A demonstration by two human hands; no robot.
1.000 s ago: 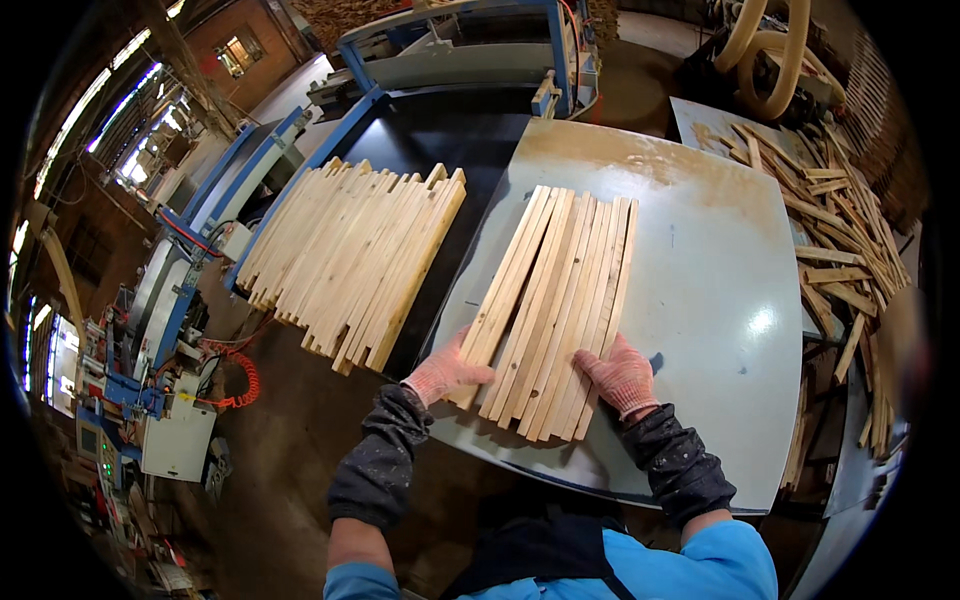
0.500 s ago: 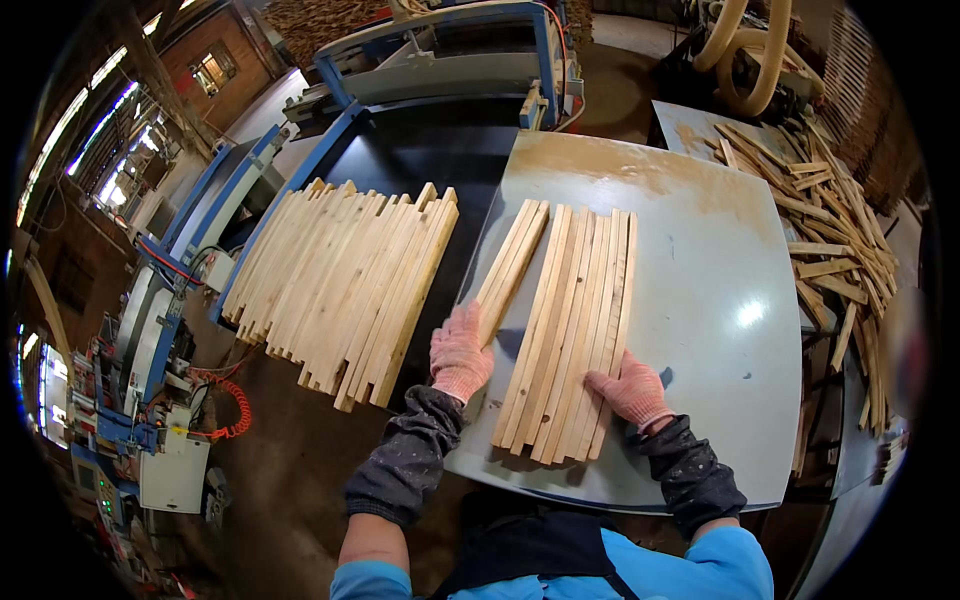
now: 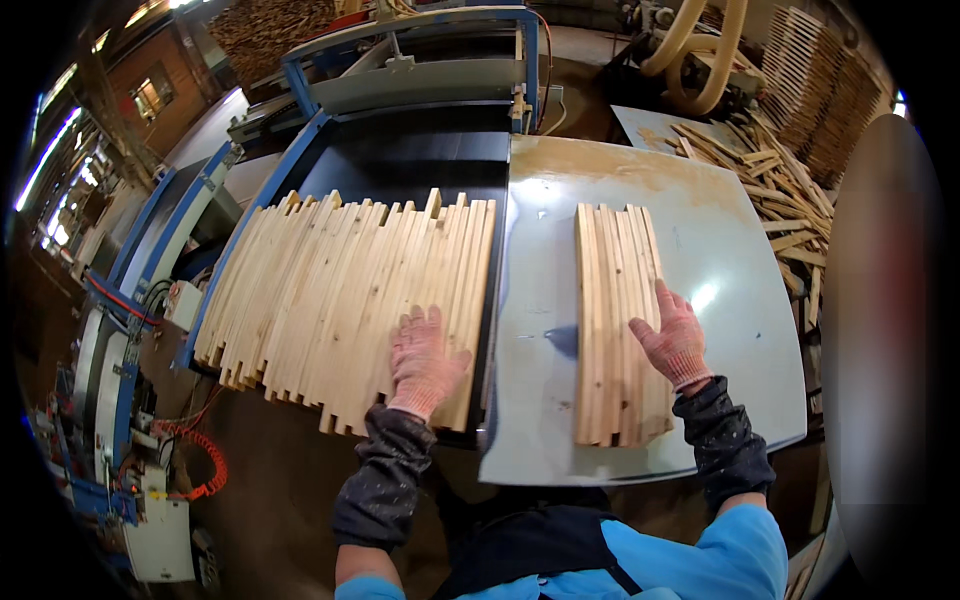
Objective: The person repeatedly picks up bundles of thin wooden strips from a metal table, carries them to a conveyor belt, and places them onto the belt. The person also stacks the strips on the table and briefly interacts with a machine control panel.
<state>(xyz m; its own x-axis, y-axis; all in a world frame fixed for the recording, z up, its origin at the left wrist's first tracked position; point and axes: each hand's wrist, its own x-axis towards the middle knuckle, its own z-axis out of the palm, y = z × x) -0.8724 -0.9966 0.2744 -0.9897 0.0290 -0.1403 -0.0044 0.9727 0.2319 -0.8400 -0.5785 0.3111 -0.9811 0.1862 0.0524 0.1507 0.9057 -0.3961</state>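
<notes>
My left hand (image 3: 424,364), in a pink knit glove, lies flat with fingers spread on the right part of a wide row of pale wood strips (image 3: 330,290). These strips sit side by side on a black machine bed, their ends uneven. On the grey-white tabletop (image 3: 535,400) to the right stands a narrower bundle of wood strips (image 3: 612,330). Against its right side rests my right hand (image 3: 671,334), gloved too, with thumb and fingers apart. Neither hand is wrapped round a strip.
The black bed (image 3: 410,160) has a blue frame (image 3: 410,22) across its far end. Machinery with a coiled red hose (image 3: 215,470) stands at left. Scrap wood (image 3: 775,190) is heaped at far right, under a bent cream duct (image 3: 705,75). A blurred grey shape (image 3: 885,350) fills the right rim.
The few strips by my left hand have gone from the tabletop to the right end of the row on the bed. My right hand stays by the other bundle, now farther up its side.
</notes>
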